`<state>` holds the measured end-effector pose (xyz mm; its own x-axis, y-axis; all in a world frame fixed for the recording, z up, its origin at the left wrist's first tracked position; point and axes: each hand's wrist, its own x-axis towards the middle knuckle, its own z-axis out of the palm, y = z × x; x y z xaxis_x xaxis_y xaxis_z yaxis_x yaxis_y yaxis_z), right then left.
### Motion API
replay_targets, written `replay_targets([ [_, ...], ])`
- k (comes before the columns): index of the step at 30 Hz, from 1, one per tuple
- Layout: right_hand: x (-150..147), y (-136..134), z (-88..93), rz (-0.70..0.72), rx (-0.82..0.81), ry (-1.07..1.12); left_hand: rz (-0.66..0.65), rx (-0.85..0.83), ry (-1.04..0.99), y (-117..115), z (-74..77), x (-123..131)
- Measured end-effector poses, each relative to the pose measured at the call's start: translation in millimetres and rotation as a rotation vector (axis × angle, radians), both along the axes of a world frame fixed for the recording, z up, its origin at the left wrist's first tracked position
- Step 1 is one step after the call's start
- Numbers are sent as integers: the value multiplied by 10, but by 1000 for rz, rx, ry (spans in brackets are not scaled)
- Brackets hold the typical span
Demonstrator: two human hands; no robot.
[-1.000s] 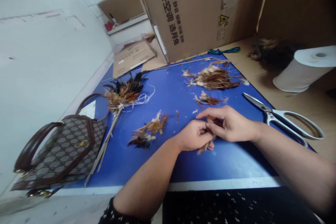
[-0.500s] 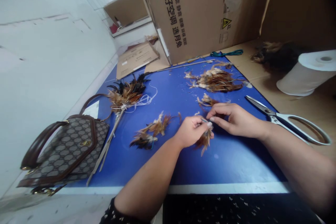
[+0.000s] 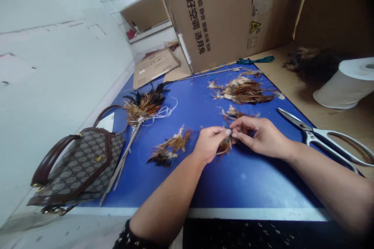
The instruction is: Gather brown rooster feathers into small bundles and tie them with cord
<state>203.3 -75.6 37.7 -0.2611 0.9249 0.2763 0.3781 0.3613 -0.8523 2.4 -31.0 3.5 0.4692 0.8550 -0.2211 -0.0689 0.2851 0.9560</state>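
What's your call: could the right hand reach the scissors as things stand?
Probably yes: nothing visibly covers the scissors near the right hand, though that hand is occupied at the feather bunch.

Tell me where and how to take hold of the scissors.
Grip the scissors by the handles, probably best from the right: their loops sit toward that side, while the blades point away to the far left. The right forearm lies close by the near loop, so the far one looks freer.
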Motion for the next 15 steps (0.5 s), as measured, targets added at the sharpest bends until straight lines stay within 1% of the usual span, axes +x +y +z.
replay_targets([
  [2,-17,5,2,-9,-44,62,1,-43,-47,-15,18,18],
  [4,-34,13,12,-47,-64,101,-10,-63,-73,-28,30,31],
  [8,-48,25,9,-110,-71,112,-57,-13,-94,-46,42,31],
  [15,-38,34,-39,-170,-38,66,-168,30,15,-84,102,18],
])
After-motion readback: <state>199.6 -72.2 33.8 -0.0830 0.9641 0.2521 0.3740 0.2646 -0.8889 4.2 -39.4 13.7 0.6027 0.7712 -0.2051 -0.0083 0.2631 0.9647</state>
